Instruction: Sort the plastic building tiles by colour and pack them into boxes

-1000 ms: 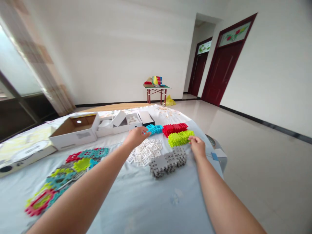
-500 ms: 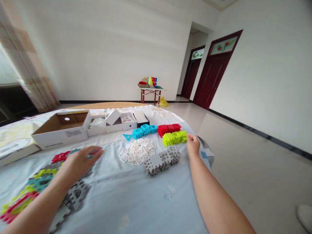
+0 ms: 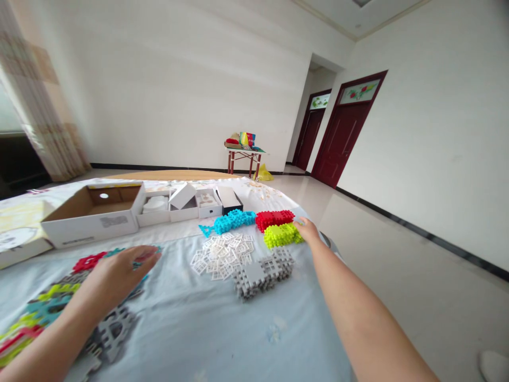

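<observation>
Clock hours are read from the heap of thin white plastic frames [image 3: 222,257], flat and window-like, on the creased pale-blue cloth of the worktop [image 3: 207,331]. At nine, the left hand [image 3: 123,268] arches over loose toothed plates [image 3: 47,309], thumb and fingers apart. Between two and three, the right hand [image 3: 310,232] has its fingertips at the end of a knobbly lime stack [image 3: 278,236]; whether they clamp it, I cannot tell. A notched red stack [image 3: 274,219] lies at two, bumpy blue pieces [image 3: 230,223] at twelve, and matte grey interlocking squares [image 3: 258,275] at four.
</observation>
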Demonstrator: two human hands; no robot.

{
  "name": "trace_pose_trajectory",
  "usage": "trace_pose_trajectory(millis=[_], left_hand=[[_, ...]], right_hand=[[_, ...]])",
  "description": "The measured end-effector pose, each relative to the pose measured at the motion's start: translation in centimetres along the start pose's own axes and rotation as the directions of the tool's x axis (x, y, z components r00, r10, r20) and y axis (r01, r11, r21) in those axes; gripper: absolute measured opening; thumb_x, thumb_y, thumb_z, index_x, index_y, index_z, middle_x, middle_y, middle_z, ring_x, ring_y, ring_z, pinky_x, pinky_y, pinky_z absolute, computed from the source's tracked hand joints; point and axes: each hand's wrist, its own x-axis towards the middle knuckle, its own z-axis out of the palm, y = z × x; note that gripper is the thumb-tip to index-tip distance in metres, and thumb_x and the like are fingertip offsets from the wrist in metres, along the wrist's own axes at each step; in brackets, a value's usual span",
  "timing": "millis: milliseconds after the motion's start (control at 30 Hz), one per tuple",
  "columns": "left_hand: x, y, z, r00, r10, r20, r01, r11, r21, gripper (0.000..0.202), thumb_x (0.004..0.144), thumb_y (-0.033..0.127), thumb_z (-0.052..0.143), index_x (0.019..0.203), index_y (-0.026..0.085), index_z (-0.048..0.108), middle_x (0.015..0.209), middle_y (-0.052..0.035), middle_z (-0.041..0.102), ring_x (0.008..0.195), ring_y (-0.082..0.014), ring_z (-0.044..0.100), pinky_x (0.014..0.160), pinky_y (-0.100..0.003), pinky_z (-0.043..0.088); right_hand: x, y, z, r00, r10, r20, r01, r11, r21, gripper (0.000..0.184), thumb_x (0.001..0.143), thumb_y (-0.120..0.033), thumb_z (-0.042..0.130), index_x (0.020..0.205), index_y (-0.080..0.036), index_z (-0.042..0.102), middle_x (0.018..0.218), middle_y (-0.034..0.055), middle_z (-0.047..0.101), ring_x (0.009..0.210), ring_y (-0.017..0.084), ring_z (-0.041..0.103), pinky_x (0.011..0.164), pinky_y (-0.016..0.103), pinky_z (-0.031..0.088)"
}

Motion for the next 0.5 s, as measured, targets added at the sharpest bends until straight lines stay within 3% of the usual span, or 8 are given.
trace_pose_trajectory(millis=[167, 500], left_hand=[[0.1, -0.3, 0.1, 1.000, -0.007, -0.007, 0.007, 0.999, 0.037, 0.050, 0.078, 0.061, 0.035, 0.101, 0.025, 0.061, 0.105, -0.0009, 0.067, 0.098, -0.0199, 0.059, 0.081, -0.025, 0.040], [0.0, 0.4, -0.2, 1.000, 0.014, 0.001, -0.014, 0.999, 0.032, 0.048, 0.078, 0.059, 0.035, 0.100, 0.024, 0.061, 0.104, -0.0011, 0.067, 0.097, -0.0202, 0.060, 0.080, -0.024, 0.040]], right_hand=[[-0.5, 0.5, 0.2, 0.998, -0.044, 0.044, 0.044, 0.999, 0.005, 0.033, 0.070, -0.031, 0.053, 0.098, -0.017, 0.065, 0.105, 0.0065, 0.066, 0.101, 0.021, 0.059, 0.090, 0.028, 0.041], [-2.5, 1.4, -1.0, 0.999, -0.040, -0.023, 0.040, 0.999, 0.001, 0.044, 0.071, -0.031, 0.051, 0.110, -0.014, 0.059, 0.112, 0.0096, 0.061, 0.103, 0.020, 0.056, 0.092, 0.029, 0.040]])
